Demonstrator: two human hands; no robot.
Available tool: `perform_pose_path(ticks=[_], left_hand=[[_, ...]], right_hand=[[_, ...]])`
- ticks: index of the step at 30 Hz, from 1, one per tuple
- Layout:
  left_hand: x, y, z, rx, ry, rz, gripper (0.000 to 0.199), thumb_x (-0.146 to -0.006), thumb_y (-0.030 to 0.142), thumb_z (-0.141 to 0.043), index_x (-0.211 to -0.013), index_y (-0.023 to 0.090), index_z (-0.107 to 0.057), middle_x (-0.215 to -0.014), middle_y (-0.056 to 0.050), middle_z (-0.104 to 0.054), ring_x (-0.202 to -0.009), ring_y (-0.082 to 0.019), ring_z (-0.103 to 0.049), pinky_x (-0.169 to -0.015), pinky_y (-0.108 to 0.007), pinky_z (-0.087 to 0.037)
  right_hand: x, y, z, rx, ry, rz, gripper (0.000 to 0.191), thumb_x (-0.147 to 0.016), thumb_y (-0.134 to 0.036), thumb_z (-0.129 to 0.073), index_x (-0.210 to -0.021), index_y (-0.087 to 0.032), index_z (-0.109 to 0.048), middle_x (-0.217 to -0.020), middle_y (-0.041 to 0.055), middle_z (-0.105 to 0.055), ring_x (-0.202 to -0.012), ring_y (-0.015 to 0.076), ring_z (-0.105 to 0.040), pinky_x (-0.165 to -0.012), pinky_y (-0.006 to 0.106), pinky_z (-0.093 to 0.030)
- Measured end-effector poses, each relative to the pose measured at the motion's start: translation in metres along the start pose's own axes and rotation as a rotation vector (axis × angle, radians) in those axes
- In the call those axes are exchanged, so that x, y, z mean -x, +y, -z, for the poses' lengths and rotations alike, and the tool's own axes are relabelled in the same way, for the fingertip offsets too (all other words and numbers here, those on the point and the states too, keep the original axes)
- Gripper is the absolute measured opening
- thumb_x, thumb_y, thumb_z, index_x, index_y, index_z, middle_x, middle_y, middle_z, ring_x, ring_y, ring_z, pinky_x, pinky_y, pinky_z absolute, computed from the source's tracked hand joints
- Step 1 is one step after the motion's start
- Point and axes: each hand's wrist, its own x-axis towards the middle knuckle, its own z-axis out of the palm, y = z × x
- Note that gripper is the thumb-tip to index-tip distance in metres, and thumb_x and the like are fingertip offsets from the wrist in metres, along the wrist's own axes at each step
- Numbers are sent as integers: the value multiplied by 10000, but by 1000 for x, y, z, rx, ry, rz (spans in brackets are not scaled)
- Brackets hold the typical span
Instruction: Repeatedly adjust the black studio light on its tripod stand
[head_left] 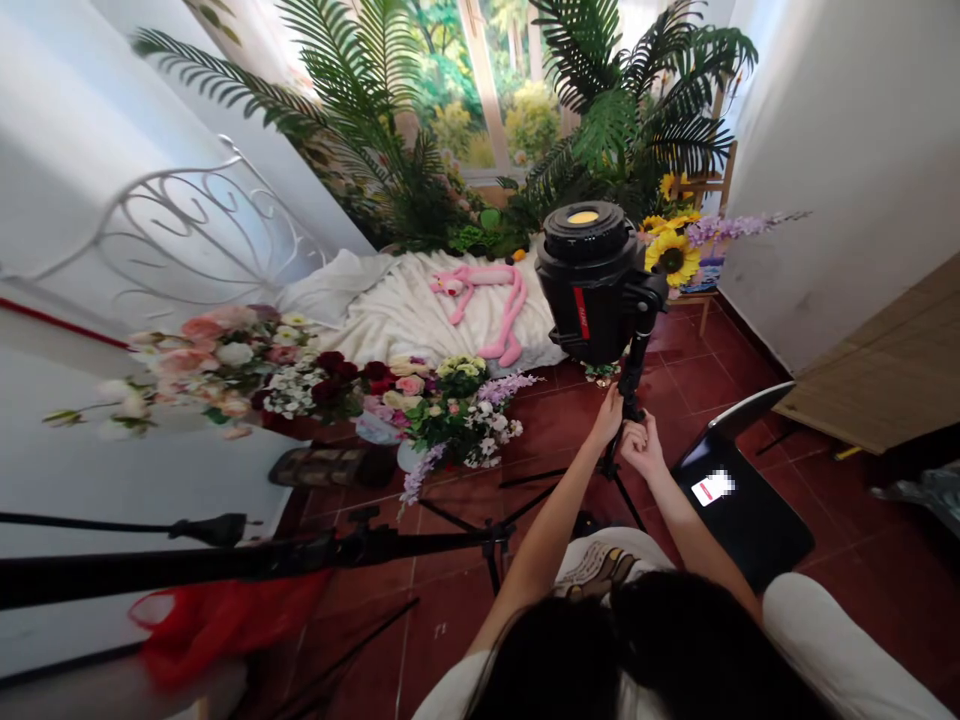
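A black studio light [589,290] with a red stripe sits on top of a black light stand [634,385], its round end facing up. My left hand [609,415] is closed around the stand's pole, just below the light. Slightly lower and to the right, my right hand [643,446] has its fingers curled at the pole, where a knob or clamp seems to be; the fingers partly hide it. The stand's legs spread on the floor below my hands.
Left of me, a second black stand [405,545] lies across the view, near a hanging plug [214,528] and red cloth [217,625]. Artificial flowers [450,410] border a bed [405,300] with a pink plush toy [491,295]. A black chair [750,520] holds a small white item.
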Motion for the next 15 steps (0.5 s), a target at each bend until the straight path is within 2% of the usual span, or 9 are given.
perform_pose_path(ticks=[5, 9, 12, 15], left_hand=[[0, 1, -2, -8, 21, 32, 495, -950, 546, -359, -1146, 156, -593, -1113, -85, -657, -1028, -163, -597, -990, -300, -438], [0, -1, -2, 19, 21, 18, 507, -940, 555, -378, -1199, 162, -568, -1168, -91, -641, -1069, -165, -589, -1012, -306, -425], [0, -2, -2, 44, 18, -3, 547, -920, 593, -392, -1210, 162, -566, -1183, -100, -635, -1090, -176, -583, -1028, -314, -415], [-1, -2, -2, 82, 10, -17, 605, -897, 652, -371, -1173, 163, -595, -1140, -95, -653, -1084, -183, -583, -1033, -317, -413]], right_hand=[[-4, 0, 0, -130, -66, -65, 473, -897, -222, -573, -571, -229, -232, -465, -104, -296, -411, 43, -288, -378, 152, -279], [-6, -2, -1, -30, 50, 43, 501, -863, -203, -598, -567, -231, -196, -451, -114, -261, -392, 35, -266, -363, 146, -253], [-10, -5, -1, 295, 211, 177, 537, -819, -185, -614, -559, -228, -146, -427, -124, -185, -369, 34, -188, -347, 151, -212], [-12, -9, -5, 928, 414, 310, 525, -790, -251, -618, -560, -234, -146, -432, -122, -137, -385, 54, -115, -347, 191, -170]])
